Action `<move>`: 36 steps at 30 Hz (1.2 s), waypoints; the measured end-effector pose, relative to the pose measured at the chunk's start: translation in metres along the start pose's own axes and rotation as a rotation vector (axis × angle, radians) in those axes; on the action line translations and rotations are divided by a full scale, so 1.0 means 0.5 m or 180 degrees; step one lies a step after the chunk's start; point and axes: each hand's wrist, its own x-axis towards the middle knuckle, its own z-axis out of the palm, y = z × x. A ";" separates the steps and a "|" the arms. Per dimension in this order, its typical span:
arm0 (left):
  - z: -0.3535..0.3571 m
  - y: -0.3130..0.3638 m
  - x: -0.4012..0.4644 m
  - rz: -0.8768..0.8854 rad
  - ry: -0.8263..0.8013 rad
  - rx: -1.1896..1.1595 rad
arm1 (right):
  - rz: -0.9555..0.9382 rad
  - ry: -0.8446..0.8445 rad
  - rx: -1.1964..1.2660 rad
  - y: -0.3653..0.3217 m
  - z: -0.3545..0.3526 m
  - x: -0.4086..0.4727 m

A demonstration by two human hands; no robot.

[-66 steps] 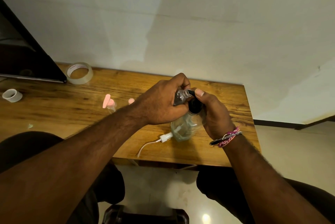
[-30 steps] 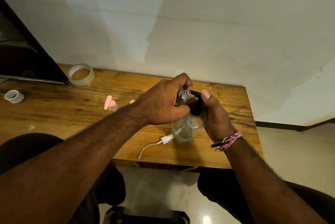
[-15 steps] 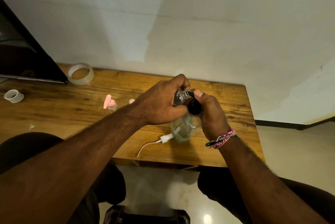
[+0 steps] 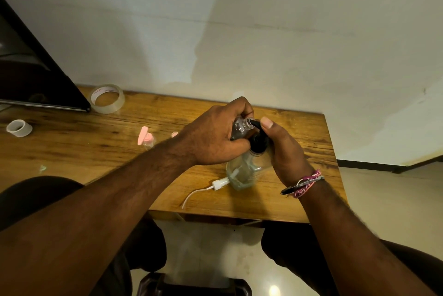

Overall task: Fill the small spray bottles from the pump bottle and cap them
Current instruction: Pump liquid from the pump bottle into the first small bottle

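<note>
A clear pump bottle (image 4: 242, 173) with a black pump head (image 4: 257, 143) stands near the wooden table's (image 4: 96, 152) front right. My left hand (image 4: 211, 137) grips a small clear spray bottle (image 4: 239, 126), its open neck tilted against the black spout. My right hand (image 4: 282, 149) wraps the pump head, thumb on top of the spout. A white spray top with its dip tube (image 4: 215, 185) lies on the table just left of the pump bottle. Another small bottle with a pink cap (image 4: 146, 140) stands further left; a pink piece (image 4: 175, 134) shows behind my left wrist.
A roll of clear tape (image 4: 107, 98) and a small white roll (image 4: 18, 127) lie at the back left beside a dark monitor (image 4: 36, 80). The wall runs close behind the table. The table's right edge (image 4: 332, 152) is near my right hand.
My right hand rose and pressed down on the pump head between frames; the small bottle stays held at the spout. Otherwise nothing has shifted.
</note>
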 end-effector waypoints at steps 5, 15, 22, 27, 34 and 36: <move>0.000 -0.001 0.001 -0.0012 -0.0037 0.0001 | 0.0070 -0.0131 0.0145 -0.006 -0.008 -0.009; 0.001 -0.001 0.001 0.0029 -0.0036 -0.0010 | -0.0037 -0.0015 0.0258 0.014 0.004 -0.009; 0.003 -0.003 0.001 0.0056 -0.0030 -0.0027 | -0.0092 0.0258 0.0306 0.018 0.019 0.002; 0.007 -0.009 0.000 0.0027 -0.0051 -0.0024 | -0.0111 0.0404 0.0166 0.022 0.020 0.005; 0.008 -0.014 0.000 0.0028 -0.0045 0.0026 | -0.0231 0.0547 0.0039 0.024 0.020 0.006; 0.008 -0.014 -0.001 0.0020 -0.0041 0.0047 | -0.0280 0.0539 0.0004 0.023 0.021 0.004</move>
